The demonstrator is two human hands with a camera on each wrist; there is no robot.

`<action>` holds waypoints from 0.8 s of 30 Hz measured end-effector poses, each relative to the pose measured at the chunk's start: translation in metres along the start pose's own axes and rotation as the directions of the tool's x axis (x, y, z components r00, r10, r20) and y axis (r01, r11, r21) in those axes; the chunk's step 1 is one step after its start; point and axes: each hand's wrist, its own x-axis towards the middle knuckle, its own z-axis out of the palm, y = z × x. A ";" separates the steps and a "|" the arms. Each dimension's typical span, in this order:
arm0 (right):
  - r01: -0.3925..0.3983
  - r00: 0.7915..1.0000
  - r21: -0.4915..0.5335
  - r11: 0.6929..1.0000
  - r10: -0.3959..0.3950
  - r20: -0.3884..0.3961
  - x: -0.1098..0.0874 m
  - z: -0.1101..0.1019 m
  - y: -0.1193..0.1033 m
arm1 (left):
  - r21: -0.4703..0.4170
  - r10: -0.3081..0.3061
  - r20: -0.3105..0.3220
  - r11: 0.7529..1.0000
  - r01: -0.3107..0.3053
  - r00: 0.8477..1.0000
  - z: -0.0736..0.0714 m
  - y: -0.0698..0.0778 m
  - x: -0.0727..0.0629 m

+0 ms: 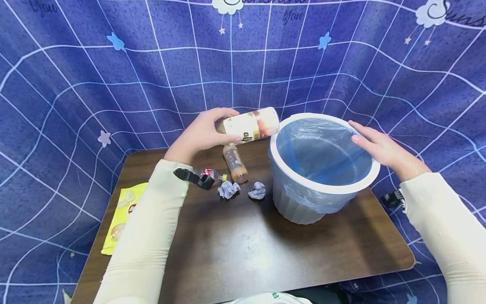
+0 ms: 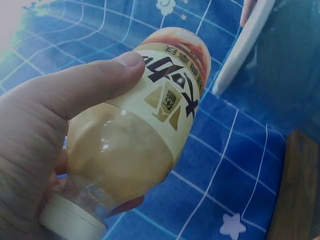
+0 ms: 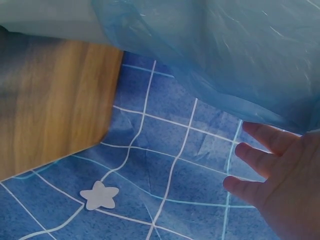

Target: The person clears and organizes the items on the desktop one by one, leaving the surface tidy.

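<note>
My left hand (image 1: pixel 206 131) holds a drink bottle (image 1: pixel 252 125) on its side above the table, its base pointing toward the bin. In the left wrist view the bottle (image 2: pixel 130 125) shows a cream label, a pale tan body and a white cap, with the thumb across the label. A white-rimmed bin (image 1: pixel 298 202) with a translucent blue liner (image 1: pixel 322 147) stands on the right. At its far right rim is my right hand (image 1: pixel 383 147), fingers extended outside and thumb over the rim. Those straight, spread fingers appear beneath the liner in the right wrist view.
On the wooden table (image 1: pixel 243 245) lie two crumpled paper balls, one (image 1: pixel 228 189) left of the other (image 1: pixel 257 191). Behind them are an orange-brown bottle (image 1: pixel 236 164) and a clear bottle with a yellow cap (image 1: pixel 225 177). A yellow snack bag (image 1: pixel 121 215) lies left. Blue patterned cloth hangs behind.
</note>
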 end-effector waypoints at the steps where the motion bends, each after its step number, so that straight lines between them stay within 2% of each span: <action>1: 0.001 1.000 0.002 1.000 -0.001 0.001 0.000 0.000 0.000 | 0.000 0.008 0.005 1.000 -0.008 1.000 0.001 0.003 0.002; 7: -0.003 1.000 0.000 1.000 0.003 -0.004 0.000 0.000 0.002 | -0.022 0.051 0.055 0.999 -0.050 0.997 0.011 0.015 0.017; 15: 0.000 1.000 0.002 1.000 0.000 -0.016 0.003 0.001 0.003 | -0.058 0.057 0.102 0.997 -0.051 0.993 0.024 0.030 0.029; 24: -0.001 1.000 0.005 1.000 0.001 -0.009 0.000 0.000 0.003 | -0.042 0.050 0.148 0.998 -0.044 0.988 0.033 0.045 0.036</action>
